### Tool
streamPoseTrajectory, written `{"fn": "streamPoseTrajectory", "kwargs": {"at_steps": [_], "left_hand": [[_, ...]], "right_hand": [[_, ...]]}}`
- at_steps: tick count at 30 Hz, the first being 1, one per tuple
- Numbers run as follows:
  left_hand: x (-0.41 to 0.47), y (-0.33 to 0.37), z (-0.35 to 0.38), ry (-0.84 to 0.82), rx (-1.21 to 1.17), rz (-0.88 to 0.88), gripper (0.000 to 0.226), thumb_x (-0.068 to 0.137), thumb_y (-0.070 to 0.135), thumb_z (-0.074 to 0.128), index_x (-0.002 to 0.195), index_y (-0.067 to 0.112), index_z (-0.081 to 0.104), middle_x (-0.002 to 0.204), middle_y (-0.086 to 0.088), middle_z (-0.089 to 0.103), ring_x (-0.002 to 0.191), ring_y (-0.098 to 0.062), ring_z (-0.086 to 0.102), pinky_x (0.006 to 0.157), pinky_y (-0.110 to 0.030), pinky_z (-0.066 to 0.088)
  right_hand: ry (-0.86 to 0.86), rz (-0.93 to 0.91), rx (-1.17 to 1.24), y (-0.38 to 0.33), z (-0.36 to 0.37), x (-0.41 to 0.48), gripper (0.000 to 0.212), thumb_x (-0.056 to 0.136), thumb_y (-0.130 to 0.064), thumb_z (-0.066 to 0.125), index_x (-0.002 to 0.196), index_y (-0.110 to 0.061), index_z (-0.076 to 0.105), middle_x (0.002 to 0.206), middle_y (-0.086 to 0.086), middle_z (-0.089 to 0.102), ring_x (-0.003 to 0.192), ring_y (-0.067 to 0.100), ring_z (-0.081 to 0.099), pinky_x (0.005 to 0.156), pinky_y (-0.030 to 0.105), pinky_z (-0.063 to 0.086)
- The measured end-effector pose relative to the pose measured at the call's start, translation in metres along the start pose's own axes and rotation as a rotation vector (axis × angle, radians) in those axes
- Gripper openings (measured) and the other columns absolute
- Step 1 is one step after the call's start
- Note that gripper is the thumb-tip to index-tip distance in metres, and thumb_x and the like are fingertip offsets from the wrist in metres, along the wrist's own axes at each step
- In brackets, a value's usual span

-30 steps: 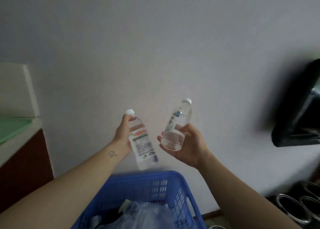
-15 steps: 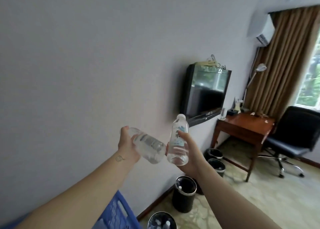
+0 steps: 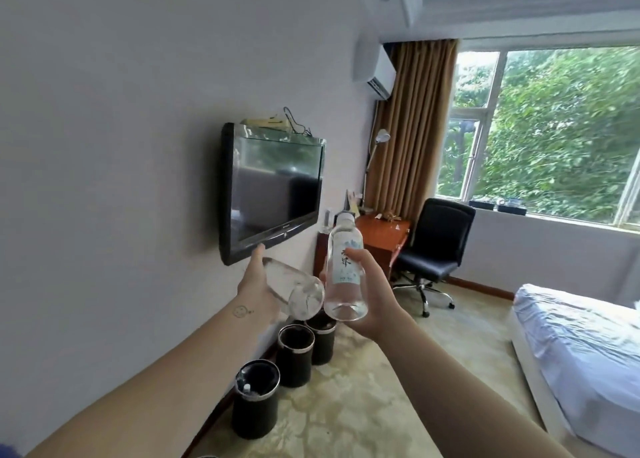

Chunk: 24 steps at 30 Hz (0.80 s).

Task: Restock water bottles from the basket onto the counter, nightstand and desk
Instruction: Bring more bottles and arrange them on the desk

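My left hand point(image 3: 258, 286) grips a clear water bottle point(image 3: 298, 293) that lies nearly flat, its base pointing toward me. My right hand point(image 3: 372, 300) holds a second clear water bottle point(image 3: 344, 270) upright, white cap on top and a pale blue label facing me. Both bottles are raised in front of me, almost touching. Beyond them a wooden desk point(image 3: 382, 237) stands against the wall under the curtain. Of the blue basket only a sliver point(image 3: 8, 452) shows at the bottom left corner.
A black TV point(image 3: 273, 189) hangs on the left wall. Three black bins point(image 3: 256, 407) line the floor below it. A black office chair point(image 3: 434, 242) stands by the desk, a bed point(image 3: 585, 350) fills the right, and tan curtains point(image 3: 412, 128) flank a window.
My view has swung right from the wall and basket into the room. The left bottle has tipped from upright to nearly flat. Both hands keep their bottles.
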<state>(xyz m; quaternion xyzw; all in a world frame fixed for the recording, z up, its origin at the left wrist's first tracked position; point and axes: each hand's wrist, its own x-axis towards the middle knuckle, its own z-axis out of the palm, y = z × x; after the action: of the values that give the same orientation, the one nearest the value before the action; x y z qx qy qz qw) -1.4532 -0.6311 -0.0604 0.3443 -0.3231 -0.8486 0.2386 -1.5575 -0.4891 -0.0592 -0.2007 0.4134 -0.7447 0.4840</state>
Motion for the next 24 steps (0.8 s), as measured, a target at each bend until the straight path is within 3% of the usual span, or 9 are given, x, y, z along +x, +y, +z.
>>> {"fn": "streamPoseTrajectory", "kwargs": {"at_steps": [4,7,9,11,13,15,18,20,24], "left_hand": [[0.021,-0.033,0.056,0.016,0.138,0.059,0.076,0.072,0.056,0.074,0.134,0.018,0.055,0.13,-0.003,0.061,0.104,-0.022,0.061,0.094,-0.036,0.048],[0.04,-0.063,0.101,-0.101,0.203,0.12,0.05,0.093,0.047,0.056,0.128,0.012,0.056,0.107,-0.006,0.065,0.092,-0.02,0.063,0.081,-0.03,0.051],[0.055,-0.079,0.123,-0.187,0.208,0.132,0.03,0.102,0.04,0.04,0.117,0.018,0.053,0.09,-0.001,0.052,0.078,-0.014,0.052,0.072,-0.025,0.043],[0.067,-0.091,0.143,-0.365,0.224,-0.001,0.037,0.1,0.049,0.039,0.101,0.015,0.054,0.09,-0.003,0.055,0.082,-0.02,0.056,0.079,-0.032,0.048],[0.078,-0.099,0.162,-0.536,0.173,-0.189,0.044,0.097,0.046,0.044,0.084,0.007,0.057,0.072,-0.008,0.063,0.063,-0.02,0.064,0.063,-0.026,0.056],[0.093,-0.107,0.18,-0.617,0.218,-0.214,0.035,0.093,0.034,0.05,0.075,0.005,0.059,0.06,-0.008,0.063,0.049,-0.019,0.063,0.049,-0.023,0.053],[0.122,-0.116,0.204,-0.64,0.282,-0.166,0.024,0.085,0.031,0.063,0.087,0.007,0.061,0.078,-0.009,0.063,0.061,-0.02,0.062,0.058,-0.027,0.055],[0.146,-0.117,0.222,-0.608,0.308,-0.15,0.034,0.08,0.034,0.073,0.097,0.006,0.064,0.085,-0.011,0.065,0.066,-0.023,0.063,0.062,-0.033,0.057],[0.198,-0.109,0.267,-0.592,0.302,-0.083,0.045,0.083,0.042,0.072,0.107,0.005,0.063,0.076,-0.013,0.073,0.061,-0.028,0.071,0.053,-0.038,0.057]], "right_hand": [[0.03,-0.019,0.0,-0.036,-0.052,-0.011,0.062,0.061,-0.029,0.081,0.111,-0.001,0.059,0.082,0.018,0.07,0.073,0.029,0.071,0.063,0.035,0.056],[0.031,-0.058,0.062,-0.06,-0.087,-0.014,0.065,0.068,-0.027,0.077,0.121,0.0,0.051,0.082,0.022,0.069,0.085,0.034,0.071,0.075,0.041,0.058],[0.051,-0.08,0.118,-0.074,-0.105,-0.013,0.064,0.066,-0.027,0.076,0.119,0.001,0.052,0.081,0.021,0.07,0.085,0.034,0.071,0.076,0.042,0.058],[0.076,-0.104,0.138,-0.086,-0.125,-0.01,0.067,0.063,-0.027,0.078,0.118,0.002,0.053,0.085,0.021,0.069,0.086,0.033,0.071,0.079,0.042,0.058],[0.115,-0.128,0.123,-0.097,-0.143,-0.005,0.072,0.061,-0.028,0.081,0.12,0.001,0.054,0.09,0.02,0.068,0.089,0.032,0.069,0.085,0.041,0.056],[0.146,-0.143,0.099,-0.107,-0.162,0.001,0.072,0.063,-0.032,0.082,0.121,0.001,0.055,0.093,0.019,0.067,0.092,0.031,0.068,0.09,0.04,0.053],[0.117,-0.161,0.088,-0.126,-0.188,0.013,0.065,0.073,-0.046,0.078,0.114,0.0,0.059,0.09,0.015,0.066,0.089,0.028,0.066,0.09,0.039,0.051],[0.117,-0.197,0.072,-0.139,-0.204,0.027,0.062,0.076,-0.049,0.075,0.115,-0.003,0.059,0.086,0.014,0.066,0.085,0.027,0.067,0.083,0.039,0.056],[0.296,-0.266,-0.114,-0.17,-0.232,0.063,0.063,0.077,-0.048,0.072,0.121,-0.007,0.057,0.086,0.013,0.068,0.082,0.028,0.067,0.08,0.039,0.056]]}}
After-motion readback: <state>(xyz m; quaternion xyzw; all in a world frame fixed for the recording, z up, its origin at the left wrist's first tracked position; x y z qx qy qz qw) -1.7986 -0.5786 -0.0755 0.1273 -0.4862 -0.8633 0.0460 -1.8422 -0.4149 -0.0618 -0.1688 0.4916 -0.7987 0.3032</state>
